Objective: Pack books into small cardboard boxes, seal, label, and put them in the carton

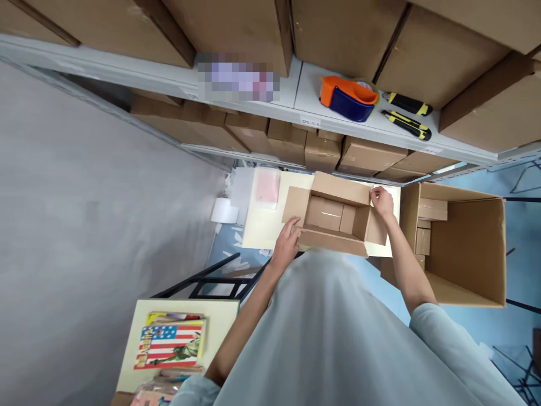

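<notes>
An open cardboard box (333, 214) sits on the pale tabletop, its flaps folded outward and its inside bare. At its near left corner, my left hand (287, 242) has its fingers bent over the edges of the flaps and grips there. My right hand (382, 202) is closed at the far right corner, with thumb and fingertips pinched on the flap edge. Both forearms reach forward from pale sleeves, one on each side of the box.
Right of the table stands a large open carton (469, 242) with small boxes inside. A shelf (291, 90) ahead bears cartons, an orange-and-blue tape dispenser (349, 100) and two cutters (408, 115). Magazines (171, 344) lie on a side table at lower left, beside a grey wall (84, 225).
</notes>
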`<action>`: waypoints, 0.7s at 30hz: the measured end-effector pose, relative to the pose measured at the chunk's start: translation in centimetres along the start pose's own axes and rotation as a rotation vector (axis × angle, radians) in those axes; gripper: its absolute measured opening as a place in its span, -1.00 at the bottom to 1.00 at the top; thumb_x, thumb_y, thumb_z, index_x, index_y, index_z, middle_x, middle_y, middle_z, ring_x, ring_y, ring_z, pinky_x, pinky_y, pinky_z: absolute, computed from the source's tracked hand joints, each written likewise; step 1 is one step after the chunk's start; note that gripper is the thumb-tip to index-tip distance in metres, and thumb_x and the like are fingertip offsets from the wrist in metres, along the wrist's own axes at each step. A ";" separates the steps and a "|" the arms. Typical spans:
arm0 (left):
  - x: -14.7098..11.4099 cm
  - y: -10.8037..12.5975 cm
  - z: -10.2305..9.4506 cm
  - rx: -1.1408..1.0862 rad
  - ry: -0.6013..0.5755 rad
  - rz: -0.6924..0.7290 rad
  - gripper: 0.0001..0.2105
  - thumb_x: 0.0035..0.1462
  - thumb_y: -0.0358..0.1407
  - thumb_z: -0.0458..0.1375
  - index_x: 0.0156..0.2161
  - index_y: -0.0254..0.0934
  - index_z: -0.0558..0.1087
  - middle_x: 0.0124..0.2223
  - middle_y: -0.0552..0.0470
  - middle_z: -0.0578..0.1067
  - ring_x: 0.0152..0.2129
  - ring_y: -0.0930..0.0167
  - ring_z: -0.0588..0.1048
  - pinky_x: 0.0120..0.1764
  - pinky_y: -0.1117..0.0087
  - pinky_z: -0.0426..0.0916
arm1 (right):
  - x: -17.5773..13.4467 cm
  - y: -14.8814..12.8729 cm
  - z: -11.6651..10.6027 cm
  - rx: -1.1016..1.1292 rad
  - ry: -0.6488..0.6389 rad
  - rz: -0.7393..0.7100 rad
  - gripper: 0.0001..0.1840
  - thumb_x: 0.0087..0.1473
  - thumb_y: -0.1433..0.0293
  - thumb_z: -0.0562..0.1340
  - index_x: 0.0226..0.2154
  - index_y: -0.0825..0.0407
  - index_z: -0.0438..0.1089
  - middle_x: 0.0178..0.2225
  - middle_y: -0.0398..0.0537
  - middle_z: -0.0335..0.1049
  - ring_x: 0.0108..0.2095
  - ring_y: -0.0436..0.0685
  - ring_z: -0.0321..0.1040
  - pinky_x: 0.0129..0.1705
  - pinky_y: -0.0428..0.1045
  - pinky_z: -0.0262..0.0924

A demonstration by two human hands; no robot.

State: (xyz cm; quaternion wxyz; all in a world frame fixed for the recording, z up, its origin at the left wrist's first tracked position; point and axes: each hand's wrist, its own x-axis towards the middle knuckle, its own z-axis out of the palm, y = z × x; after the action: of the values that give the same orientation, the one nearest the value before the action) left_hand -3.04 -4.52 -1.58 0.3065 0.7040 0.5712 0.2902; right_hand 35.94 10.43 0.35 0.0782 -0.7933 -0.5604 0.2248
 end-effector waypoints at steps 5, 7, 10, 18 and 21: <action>0.9 -2.2 -4.0 0.008 0.174 -0.003 -0.55 0.24 -0.61 0.01 0.06 -0.16 0.57 0.27 -0.17 0.51 0.26 0.21 0.47 0.32 0.04 0.41 | -1.3 -4.5 -1.8 0.020 0.292 -0.266 -0.57 0.31 0.20 0.17 0.06 0.12 0.49 0.05 0.32 0.59 0.07 0.43 0.48 0.19 0.32 0.32; 1.9 -4.0 -6.0 -0.002 0.247 -0.040 -0.61 0.30 -0.55 0.05 0.08 -0.16 0.57 0.24 -0.18 0.52 0.23 0.20 0.49 0.31 0.05 0.40 | -2.5 -8.2 -2.3 0.015 0.364 -0.378 -0.58 0.33 0.19 0.18 0.08 0.10 0.48 0.08 0.31 0.55 0.12 0.44 0.44 0.24 0.37 0.28; 3.9 -7.9 -8.5 -0.009 0.288 -0.107 -0.67 0.34 -0.48 0.08 0.10 -0.17 0.55 0.21 -0.17 0.53 0.24 0.18 0.48 0.35 0.06 0.35 | -4.6 -15.6 -1.7 0.061 0.344 -0.520 -0.64 0.40 0.20 0.16 0.07 0.04 0.49 0.12 0.26 0.53 0.17 0.40 0.40 0.27 0.34 0.27; 9.5 -20.2 -7.1 -0.094 0.156 -0.456 -0.62 0.27 -0.40 0.19 0.18 -0.27 0.48 0.20 -0.27 0.52 0.21 0.08 0.51 0.32 -0.01 0.40 | -7.1 -33.0 12.2 0.147 -0.394 -0.467 -0.61 0.41 0.24 0.18 0.18 0.05 0.41 0.22 0.23 0.49 0.14 0.34 0.51 0.26 0.21 0.35; 10.6 -22.6 -5.0 -0.120 0.116 -0.501 -0.57 0.21 -0.44 0.21 0.19 -0.34 0.47 0.25 -0.34 0.50 0.31 0.04 0.43 0.40 -0.05 0.31 | -6.2 -36.3 18.4 0.032 -0.613 -0.174 -0.60 0.36 0.26 0.24 0.14 0.13 0.39 0.19 0.36 0.49 0.20 0.45 0.47 0.27 0.25 0.32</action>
State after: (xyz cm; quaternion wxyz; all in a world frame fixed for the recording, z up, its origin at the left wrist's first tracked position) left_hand -19.12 10.01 -14.94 0.3766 0.5034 0.7261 0.2785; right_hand -4.91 15.43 -0.63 -0.0629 -0.6364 -0.6199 0.4546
